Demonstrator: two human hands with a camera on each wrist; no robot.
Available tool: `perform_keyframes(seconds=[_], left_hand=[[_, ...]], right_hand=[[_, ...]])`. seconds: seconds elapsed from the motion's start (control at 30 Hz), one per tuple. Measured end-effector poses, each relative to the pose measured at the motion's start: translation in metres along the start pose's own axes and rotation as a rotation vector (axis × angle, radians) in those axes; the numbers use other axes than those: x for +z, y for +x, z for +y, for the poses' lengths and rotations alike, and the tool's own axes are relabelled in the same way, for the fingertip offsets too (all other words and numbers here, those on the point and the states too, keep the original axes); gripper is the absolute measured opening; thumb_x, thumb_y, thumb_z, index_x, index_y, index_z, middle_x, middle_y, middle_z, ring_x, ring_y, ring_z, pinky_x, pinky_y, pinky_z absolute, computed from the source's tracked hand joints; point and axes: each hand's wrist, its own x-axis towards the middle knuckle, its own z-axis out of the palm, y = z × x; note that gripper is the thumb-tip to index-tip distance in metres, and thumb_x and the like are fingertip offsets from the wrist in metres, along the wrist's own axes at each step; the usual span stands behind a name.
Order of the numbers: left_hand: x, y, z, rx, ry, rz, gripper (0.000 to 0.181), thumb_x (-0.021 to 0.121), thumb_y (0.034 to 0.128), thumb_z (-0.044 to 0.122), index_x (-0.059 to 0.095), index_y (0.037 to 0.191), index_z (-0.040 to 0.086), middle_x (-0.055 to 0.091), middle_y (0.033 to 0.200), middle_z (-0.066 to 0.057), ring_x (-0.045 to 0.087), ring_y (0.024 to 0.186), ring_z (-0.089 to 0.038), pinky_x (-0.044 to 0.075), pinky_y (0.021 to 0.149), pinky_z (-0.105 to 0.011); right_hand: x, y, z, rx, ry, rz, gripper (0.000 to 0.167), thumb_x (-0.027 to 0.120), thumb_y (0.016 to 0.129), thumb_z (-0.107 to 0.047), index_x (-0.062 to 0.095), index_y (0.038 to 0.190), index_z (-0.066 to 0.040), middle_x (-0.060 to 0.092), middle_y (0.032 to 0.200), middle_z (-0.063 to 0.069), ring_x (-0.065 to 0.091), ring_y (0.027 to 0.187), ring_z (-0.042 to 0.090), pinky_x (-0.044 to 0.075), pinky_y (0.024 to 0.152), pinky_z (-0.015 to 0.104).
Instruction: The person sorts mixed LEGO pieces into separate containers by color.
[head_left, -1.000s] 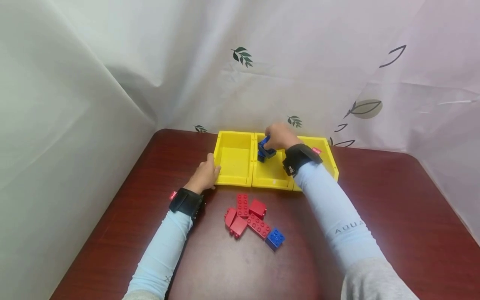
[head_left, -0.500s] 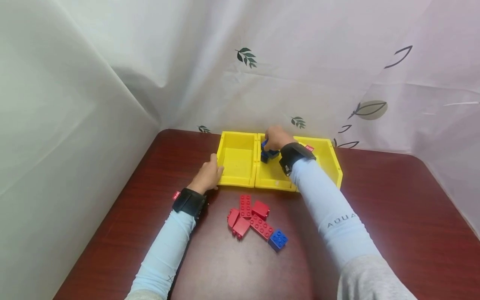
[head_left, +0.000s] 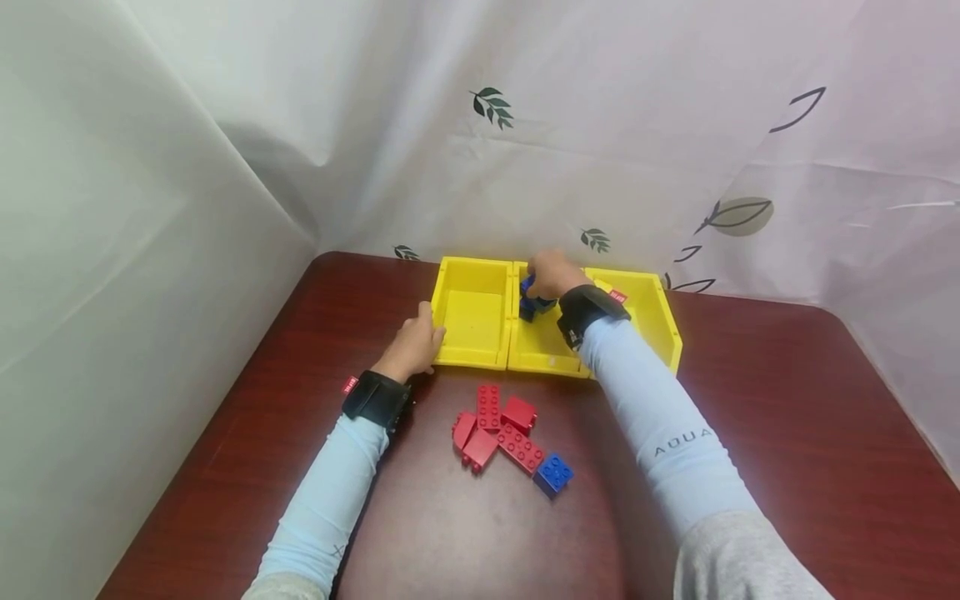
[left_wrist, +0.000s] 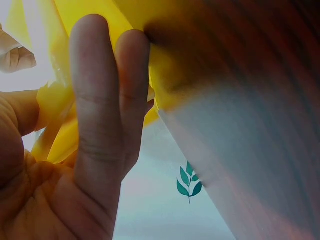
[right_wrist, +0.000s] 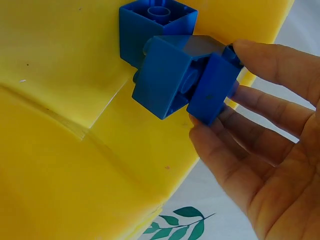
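reddish-brown tabletop [head_left: 787, 417] | right hand [head_left: 555, 273], nearer, pinches blue toy brick [right_wrist: 212, 90] at its left, inside far-left part of middle yellow bin [head_left: 540, 340] | left hand [head_left: 412, 343] grips left yellow bin [head_left: 474, 321] by left side

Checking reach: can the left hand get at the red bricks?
Probably yes: the red bricks lie nearby with nothing visible between, though the left hand would first have to release the left bin.

The table [head_left: 787, 433] bears yellow bins [head_left: 472, 333], red bricks [head_left: 520, 448] and a blue brick [head_left: 553, 475].
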Motion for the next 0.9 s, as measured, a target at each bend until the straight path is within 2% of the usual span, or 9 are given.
perform_keyframes(seconds=[0.17, 0.33, 0.47, 0.57, 0.7, 0.8, 0.9], left_hand=[[0.001, 0.0, -0.001, -0.006, -0.001, -0.005, 0.049, 0.05, 0.1028, 0.026, 0.024, 0.14, 0.009, 0.052, 0.1, -0.018, 0.06, 0.07, -0.026, 0.054, 0.055, -0.025], [0.003, 0.001, -0.001, -0.009, 0.0, -0.006, 0.049, 0.05, 0.1028, 0.026, 0.023, 0.14, 0.009, 0.052, 0.1, -0.018, 0.06, 0.07, -0.026, 0.054, 0.054, -0.024], [0.002, 0.001, -0.001, -0.012, -0.007, -0.01, 0.05, 0.05, 0.1031, 0.026, 0.023, 0.141, 0.009, 0.052, 0.102, -0.018, 0.06, 0.07, -0.026, 0.055, 0.054, -0.025], [0.002, 0.001, 0.0, -0.013, -0.011, -0.013, 0.05, 0.049, 0.1032, 0.026, 0.023, 0.141, 0.009, 0.052, 0.102, -0.019, 0.06, 0.07, -0.026, 0.055, 0.054, -0.025], [0.002, 0.001, 0.0, -0.012, -0.006, -0.011, 0.05, 0.05, 0.1029, 0.026, 0.023, 0.141, 0.009, 0.052, 0.103, -0.019, 0.06, 0.071, -0.026, 0.055, 0.054, -0.025], [0.003, 0.002, 0.0, -0.008, -0.003, -0.011, 0.049, 0.05, 0.1027, 0.026, 0.023, 0.14, 0.009, 0.052, 0.104, -0.02, 0.061, 0.071, -0.026, 0.055, 0.054, -0.025], [0.002, 0.002, 0.0, -0.003, 0.0, -0.019, 0.05, 0.051, 0.1025, 0.026, 0.023, 0.14, 0.009, 0.052, 0.104, -0.02, 0.061, 0.072, -0.026, 0.055, 0.055, -0.025]], right_hand=[[0.003, -0.003, -0.001, -0.038, -0.02, 0.045, 0.007, 0.067, 0.085, -0.003, 0.066, 0.09, 0.0, 0.062, 0.084, 0.012, 0.056, 0.071, 0.023, 0.048, 0.059, 0.027], [0.004, -0.005, 0.0, -0.053, -0.026, 0.058, 0.005, 0.067, 0.084, -0.004, 0.065, 0.087, -0.001, 0.06, 0.079, 0.011, 0.054, 0.068, 0.022, 0.044, 0.055, 0.026], [0.004, -0.004, 0.003, -0.062, -0.039, 0.055, 0.013, 0.068, 0.085, -0.008, 0.068, 0.095, 0.0, 0.064, 0.089, 0.014, 0.057, 0.074, 0.024, 0.049, 0.061, 0.03], [0.001, -0.006, 0.004, -0.056, -0.044, 0.041, 0.03, 0.068, 0.087, -0.014, 0.066, 0.113, 0.001, 0.065, 0.109, 0.019, 0.061, 0.091, 0.029, 0.055, 0.077, 0.037], [-0.008, -0.017, 0.005, -0.087, -0.047, 0.055, 0.047, 0.066, 0.091, -0.019, 0.056, 0.131, 0.004, 0.056, 0.133, 0.024, 0.057, 0.117, 0.037, 0.05, 0.099, 0.048], [-0.008, -0.035, 0.007, -0.174, -0.046, 0.118, 0.044, 0.066, 0.092, -0.021, 0.059, 0.127, 0.005, 0.059, 0.13, 0.025, 0.057, 0.117, 0.039, 0.049, 0.099, 0.049], [-0.002, -0.06, 0.009, -0.268, -0.035, 0.173, 0.038, 0.068, 0.091, -0.022, 0.064, 0.12, 0.003, 0.066, 0.119, 0.022, 0.063, 0.108, 0.037, 0.053, 0.093, 0.047]])
